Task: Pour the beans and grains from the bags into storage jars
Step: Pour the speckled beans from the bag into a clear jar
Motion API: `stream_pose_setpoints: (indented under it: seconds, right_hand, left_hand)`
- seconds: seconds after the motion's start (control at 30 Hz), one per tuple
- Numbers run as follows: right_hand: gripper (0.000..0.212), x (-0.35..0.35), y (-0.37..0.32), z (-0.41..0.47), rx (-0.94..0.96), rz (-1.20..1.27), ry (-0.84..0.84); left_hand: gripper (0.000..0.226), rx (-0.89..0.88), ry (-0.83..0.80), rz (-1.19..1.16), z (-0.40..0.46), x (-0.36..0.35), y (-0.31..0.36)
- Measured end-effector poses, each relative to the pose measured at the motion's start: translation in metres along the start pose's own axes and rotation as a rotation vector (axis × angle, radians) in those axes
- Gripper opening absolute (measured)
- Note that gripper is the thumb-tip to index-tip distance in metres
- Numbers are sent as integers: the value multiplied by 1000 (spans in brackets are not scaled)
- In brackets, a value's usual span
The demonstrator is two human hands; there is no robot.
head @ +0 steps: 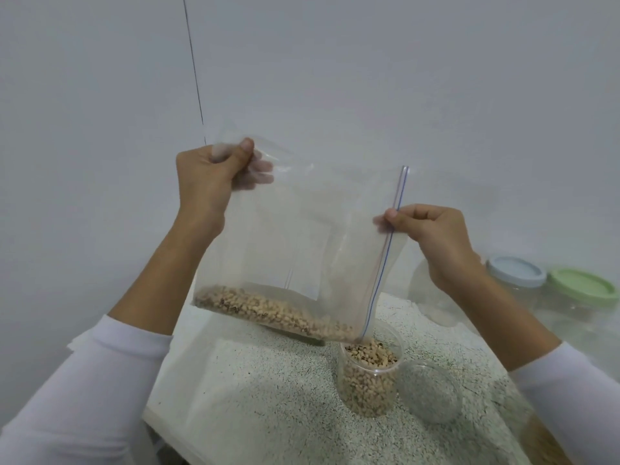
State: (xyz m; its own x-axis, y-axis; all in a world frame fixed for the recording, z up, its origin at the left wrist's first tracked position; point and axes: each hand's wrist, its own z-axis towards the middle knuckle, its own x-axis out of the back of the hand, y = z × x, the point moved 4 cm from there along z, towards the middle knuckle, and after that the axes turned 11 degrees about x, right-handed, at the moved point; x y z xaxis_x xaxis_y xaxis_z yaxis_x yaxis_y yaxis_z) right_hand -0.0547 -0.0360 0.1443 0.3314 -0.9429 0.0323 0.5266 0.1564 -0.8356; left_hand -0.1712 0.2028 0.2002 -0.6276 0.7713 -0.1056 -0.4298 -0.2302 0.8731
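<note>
A clear zip bag (295, 236) hangs tilted above the table, its zip edge pointing down to the right. Black-eyed beans (268, 310) lie along its lower side, sloping toward the mouth. My left hand (214, 176) grips the bag's upper left corner. My right hand (432, 236) pinches the zip strip near its middle. Directly under the bag's low corner stands an open clear jar (369, 380), nearly full of the same beans.
The speckled table (268, 397) ends at its left edge near the wall. A clear lid (429, 394) lies right of the jar. At the back right stand empty clear jars, one with a blue lid (515, 271), one with a green lid (582, 286).
</note>
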Motion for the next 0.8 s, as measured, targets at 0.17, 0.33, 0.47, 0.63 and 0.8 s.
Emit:
stream_pose_setpoints:
  seconds: [0.17, 0.33, 0.47, 0.63, 0.8]
  right_hand:
    - [10, -2, 0, -3, -3, 0, -8]
    - [11, 1, -2, -4, -12, -14, -31]
    - [10, 1, -3, -4, -14, -6, -22]
    - [11, 1, 0, -7, -15, 10, 18]
    - [11, 2, 0, -9, -14, 23, 4]
  left_hand:
    - [20, -3, -9, -1, -2, 0, 1]
    - [20, -14, -9, 16, -2, 1, 4]
    - [21, -9, -5, 18, -2, 1, 5]
    - [20, -4, -15, 15, -4, -1, 3]
    - [20, -9, -19, 23, -4, -3, 3]
